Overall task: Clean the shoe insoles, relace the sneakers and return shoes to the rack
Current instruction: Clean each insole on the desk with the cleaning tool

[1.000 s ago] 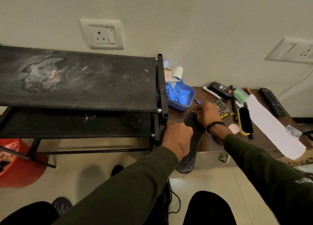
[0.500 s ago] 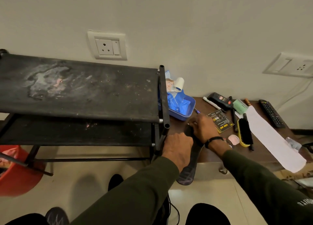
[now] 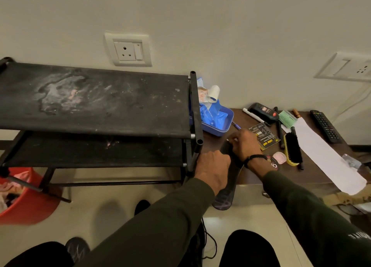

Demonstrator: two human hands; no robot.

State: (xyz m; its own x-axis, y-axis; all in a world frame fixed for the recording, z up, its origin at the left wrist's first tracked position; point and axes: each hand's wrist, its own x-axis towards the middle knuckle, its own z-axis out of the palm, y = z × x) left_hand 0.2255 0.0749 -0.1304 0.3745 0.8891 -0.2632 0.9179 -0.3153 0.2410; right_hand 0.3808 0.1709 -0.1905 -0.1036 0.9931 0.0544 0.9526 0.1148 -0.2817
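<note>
Insole point(image 3: 225, 198): dark, lay half off table point(image 3: 313, 172) edge; left hand point(image 3: 212, 171) clasped middle to steady, right hand point(image 3: 244, 146) fingers curled on toe end, apparently for cleaning.

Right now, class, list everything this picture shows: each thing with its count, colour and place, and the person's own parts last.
insole: one, dark, over the table's front edge, held by both hands
shoe rack: one, black, two dusty shelves, left of table
table: one, brown, against wall
tray: one, blue, holding packets, beside rack
brush: one, yellow with black bristles, on table
remote: one, black, table's far right
paper strip: one, white, on table
comb: one, green, at table's back
bucket: one, red, on floor, left
wall sockets: two, white
left hand: grips the insole
right hand: pinches its far end
</note>
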